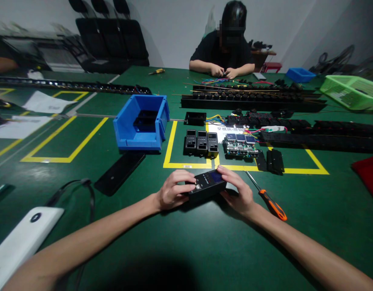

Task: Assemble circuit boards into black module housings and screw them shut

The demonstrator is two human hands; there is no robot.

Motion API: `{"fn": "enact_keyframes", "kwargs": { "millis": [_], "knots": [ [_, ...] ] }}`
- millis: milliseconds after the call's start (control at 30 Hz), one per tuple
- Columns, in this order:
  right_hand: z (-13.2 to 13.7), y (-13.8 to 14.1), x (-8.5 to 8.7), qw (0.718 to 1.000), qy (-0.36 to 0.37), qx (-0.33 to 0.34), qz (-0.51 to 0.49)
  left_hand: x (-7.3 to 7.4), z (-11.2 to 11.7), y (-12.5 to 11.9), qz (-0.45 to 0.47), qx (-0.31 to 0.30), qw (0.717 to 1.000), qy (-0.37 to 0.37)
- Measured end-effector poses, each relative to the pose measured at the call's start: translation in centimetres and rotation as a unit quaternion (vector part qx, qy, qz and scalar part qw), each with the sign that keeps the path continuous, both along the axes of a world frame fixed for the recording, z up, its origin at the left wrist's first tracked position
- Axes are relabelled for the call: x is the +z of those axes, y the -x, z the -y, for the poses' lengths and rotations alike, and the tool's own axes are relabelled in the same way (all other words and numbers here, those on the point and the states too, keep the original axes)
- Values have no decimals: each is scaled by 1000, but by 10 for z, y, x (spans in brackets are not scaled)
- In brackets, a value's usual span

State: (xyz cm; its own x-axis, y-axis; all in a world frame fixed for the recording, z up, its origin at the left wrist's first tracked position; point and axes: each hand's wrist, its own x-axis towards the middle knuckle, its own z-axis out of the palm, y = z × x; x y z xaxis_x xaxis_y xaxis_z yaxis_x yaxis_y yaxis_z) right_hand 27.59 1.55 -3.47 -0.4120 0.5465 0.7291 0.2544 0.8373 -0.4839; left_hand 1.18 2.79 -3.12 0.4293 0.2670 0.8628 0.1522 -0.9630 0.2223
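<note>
Between my two hands is a black electronic module (206, 188) with a small dark blue screen and a light button on its top face. My left hand (176, 189) is closed around its left end, fingers near the button. On the screen end, my right hand (238, 190) grips with the thumb underneath and fingers on top. Just beyond lie several circuit boards (241, 147) with small screens, and three black housings (202, 143) standing in a row. An orange-handled screwdriver (271, 204) rests to the right of my right hand, near some flat black plates (275, 161).
A blue bin (138, 143) holding dark parts stands at left, with a black phone-like slab (121, 171) before it. A white power strip (26, 238) lies near my left forearm. Long black rails (253, 103) cross the back, where another person (224, 48) works. A green basket (353, 93) sits far right.
</note>
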Motion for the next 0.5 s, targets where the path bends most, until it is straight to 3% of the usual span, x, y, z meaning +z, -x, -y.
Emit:
{"fn": "enact_keyframes", "kwargs": {
  "millis": [233, 500],
  "knots": [
    [1, -1, -4, 1000, -7, -9, -16, 0, 2, -2, 18, 31, 999, -19],
    [2, -3, 0, 1000, -10, -3, -12, 0, 3, 0, 15, 23, 1000, -10]
  ]
}}
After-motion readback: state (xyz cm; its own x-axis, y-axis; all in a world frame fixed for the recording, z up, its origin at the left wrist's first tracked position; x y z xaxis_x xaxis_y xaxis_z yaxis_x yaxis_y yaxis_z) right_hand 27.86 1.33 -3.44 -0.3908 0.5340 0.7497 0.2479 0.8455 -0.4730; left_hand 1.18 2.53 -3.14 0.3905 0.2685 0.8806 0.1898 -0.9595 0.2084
